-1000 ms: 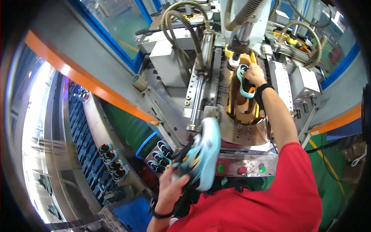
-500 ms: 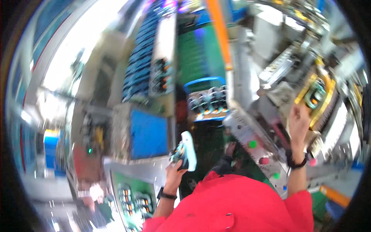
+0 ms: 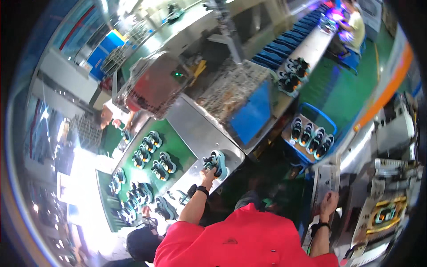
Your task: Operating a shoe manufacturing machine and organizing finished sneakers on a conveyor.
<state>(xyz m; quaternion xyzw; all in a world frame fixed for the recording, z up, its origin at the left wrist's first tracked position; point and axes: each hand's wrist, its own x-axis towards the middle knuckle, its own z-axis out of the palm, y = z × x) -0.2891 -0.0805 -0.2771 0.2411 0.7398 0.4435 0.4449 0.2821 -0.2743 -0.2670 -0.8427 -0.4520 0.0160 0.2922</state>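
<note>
My left hand (image 3: pixel 207 174) is closed on a sneaker (image 3: pixel 218 164), black and pale mint with a thick light sole. That shoe is at the corner of a metal-edged worktable (image 3: pixel 194 175); whether it rests on the surface I cannot tell. Low on the right, my right hand (image 3: pixel 329 203) is loosely curled beside the machine, with nothing visible in it. Farther right, another sneaker (image 3: pixel 385 214) sits within a yellow frame (image 3: pixel 400 205) on the machine. Several matching sneakers (image 3: pixel 163 166) stand in groups on the table's green top (image 3: pixel 180 147).
A blue trolley (image 3: pixel 307 156) carries a row of sneakers ahead to the right. Beyond the table is a conveyor line (image 3: pixel 307 46) with more shoes, and a seated person (image 3: pixel 354 27) at its far end. Other people are at the table's left side and near edge. An orange post (image 3: pixel 387 84) slants down on the right.
The view has swung left, toward the green-topped table. My left hand has brought its sneaker to the table's corner. My right hand has left the yellow frame and its shoe.
</note>
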